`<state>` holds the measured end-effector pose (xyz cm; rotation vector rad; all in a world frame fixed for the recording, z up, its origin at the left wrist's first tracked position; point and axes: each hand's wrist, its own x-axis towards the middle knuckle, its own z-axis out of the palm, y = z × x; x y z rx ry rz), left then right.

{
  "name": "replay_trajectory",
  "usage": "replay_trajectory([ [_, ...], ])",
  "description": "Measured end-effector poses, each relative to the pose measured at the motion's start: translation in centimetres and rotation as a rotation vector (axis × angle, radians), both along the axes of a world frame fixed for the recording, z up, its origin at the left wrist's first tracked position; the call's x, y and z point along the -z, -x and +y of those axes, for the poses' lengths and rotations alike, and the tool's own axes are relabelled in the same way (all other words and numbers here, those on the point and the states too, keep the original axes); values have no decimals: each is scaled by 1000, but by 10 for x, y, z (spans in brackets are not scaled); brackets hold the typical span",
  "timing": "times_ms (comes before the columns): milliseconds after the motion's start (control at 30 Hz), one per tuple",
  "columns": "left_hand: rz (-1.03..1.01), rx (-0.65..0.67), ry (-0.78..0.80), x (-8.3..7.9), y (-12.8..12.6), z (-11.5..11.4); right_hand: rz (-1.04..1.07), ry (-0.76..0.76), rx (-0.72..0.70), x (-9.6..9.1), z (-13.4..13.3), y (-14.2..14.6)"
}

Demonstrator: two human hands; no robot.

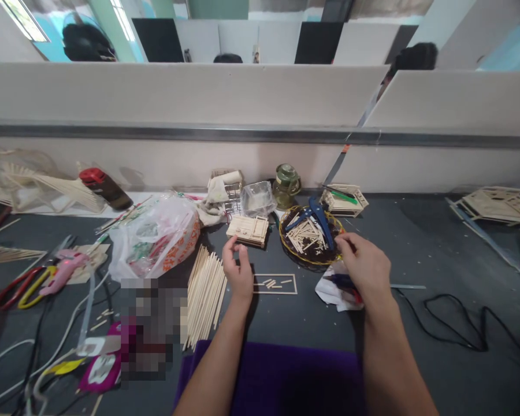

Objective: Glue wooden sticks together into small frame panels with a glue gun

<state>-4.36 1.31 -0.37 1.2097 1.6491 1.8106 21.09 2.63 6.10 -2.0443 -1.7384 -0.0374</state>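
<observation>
My left hand (237, 274) is raised with thumb and fingers apart, just in front of a small stack of assembled wooden pieces (248, 229). No object shows in it. Beside that hand, a thin rectangular stick frame (295, 283) lies flat on the dark table with several short stick pieces (270, 283) inside. My right hand (367, 264) is at the near right rim of a yellow-edged basket (286, 249), thumb and fingers pinched together; what they hold, if anything, is too small to tell. Below it, a dark glue gun (342, 281), partly hidden, lies on white tissue (329, 294).
Short sticks (303, 234) and a blue tool (320, 219) lie in the basket. Long sticks (205, 294) are left of my left arm, near a plastic bag (156, 237). A green jar (286, 185) stands behind. Black cord (455, 344) loops at right; scissors (34, 286) lie left.
</observation>
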Motion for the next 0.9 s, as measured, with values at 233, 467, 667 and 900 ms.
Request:
replay_trajectory([
  [233,-300,25,-35,-5,-5,2,-28,86,25,3,-2,-23],
  [467,-98,116,-111,-5,-15,0,-156,97,-172,7,12,-23],
  [667,100,159,-132,1,-19,-5,-397,341,-414,20,32,-18],
  [900,130,205,-98,2,-20,-8,-458,354,-371,27,40,-13],
])
